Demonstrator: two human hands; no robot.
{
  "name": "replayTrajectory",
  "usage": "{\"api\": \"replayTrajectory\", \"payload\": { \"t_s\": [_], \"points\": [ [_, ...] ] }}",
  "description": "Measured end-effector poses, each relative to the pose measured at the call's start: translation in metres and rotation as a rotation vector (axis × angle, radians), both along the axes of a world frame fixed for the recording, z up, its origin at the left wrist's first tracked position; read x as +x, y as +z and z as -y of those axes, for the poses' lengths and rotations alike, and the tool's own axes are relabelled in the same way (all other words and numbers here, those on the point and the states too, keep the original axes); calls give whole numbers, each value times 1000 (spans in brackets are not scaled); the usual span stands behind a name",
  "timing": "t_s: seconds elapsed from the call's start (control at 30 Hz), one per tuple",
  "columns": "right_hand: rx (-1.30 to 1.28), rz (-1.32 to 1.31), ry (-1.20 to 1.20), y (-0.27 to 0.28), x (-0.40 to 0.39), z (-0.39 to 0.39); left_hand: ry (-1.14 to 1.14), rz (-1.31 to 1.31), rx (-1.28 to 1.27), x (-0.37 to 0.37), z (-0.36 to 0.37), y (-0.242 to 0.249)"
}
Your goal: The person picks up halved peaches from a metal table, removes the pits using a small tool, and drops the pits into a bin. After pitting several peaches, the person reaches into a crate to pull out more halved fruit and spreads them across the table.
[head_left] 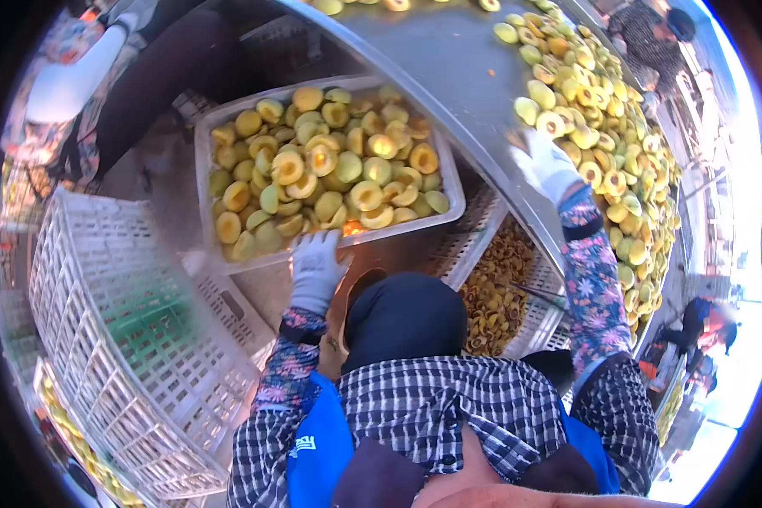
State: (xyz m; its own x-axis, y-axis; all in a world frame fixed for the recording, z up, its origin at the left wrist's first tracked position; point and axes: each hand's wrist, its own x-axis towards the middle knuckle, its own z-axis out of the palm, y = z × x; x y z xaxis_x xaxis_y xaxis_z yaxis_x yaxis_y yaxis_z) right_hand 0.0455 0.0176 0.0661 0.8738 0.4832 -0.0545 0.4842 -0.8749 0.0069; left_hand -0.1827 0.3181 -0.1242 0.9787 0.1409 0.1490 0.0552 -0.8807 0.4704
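Observation:
My left hand (315, 273), in a pale work glove, rests with fingers stretched out at the near rim of a white plastic crate (449, 188). Halved yellow-green stone fruit (330, 161), some showing brown hollows where the pits sit, fills this crate. My right hand (547, 168), gloved too, reaches over the metal table (449, 55) at the edge of a large heap of the same fruit halves (605, 127). Its fingers point away from me and look spread, slightly smeared at the tips. Nothing shows in either hand.
Below the table edge, a white crate (529, 334) holds brownish fruit pieces (495, 296). A tall white slatted basket (118, 279) stands at my left. One person (157, 76) sits at the upper left; another person (648, 38) is across the table.

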Motion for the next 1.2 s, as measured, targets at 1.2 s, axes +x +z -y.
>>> {"api": "replayTrajectory", "payload": {
  "t_s": [1.2],
  "points": [
    [119, 127, 184, -192, 86, -225, -63, 37, -38, -54, 19, -19]
  ]
}}
